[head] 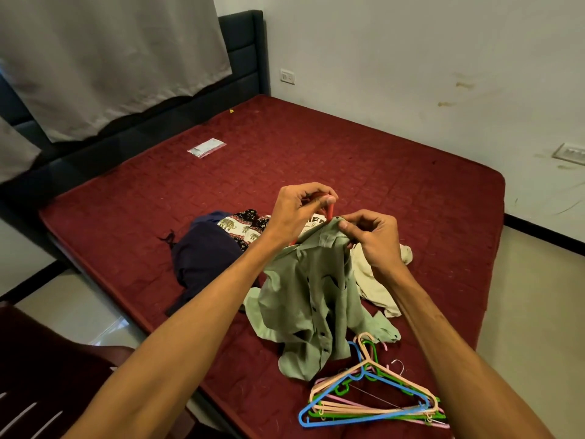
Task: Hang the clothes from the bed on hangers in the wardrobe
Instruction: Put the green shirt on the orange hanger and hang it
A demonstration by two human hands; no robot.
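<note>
Over a maroon bed (348,160), the left hand (297,213) grips a red hanger's hook (330,210). The right hand (370,239) pinches a green shirt's collar (332,231).

The bed (316,160) is dark red with stitched squares. The shirt (304,299) is light green with dark buttons. The red hanger (330,212) is plain. There is a dark blue cloth (202,258), a cream cloth (373,283) and a black-and-white elephant cloth (243,224). The hangers (373,397) at the bed's near edge are blue, green, peach and pink.
</note>
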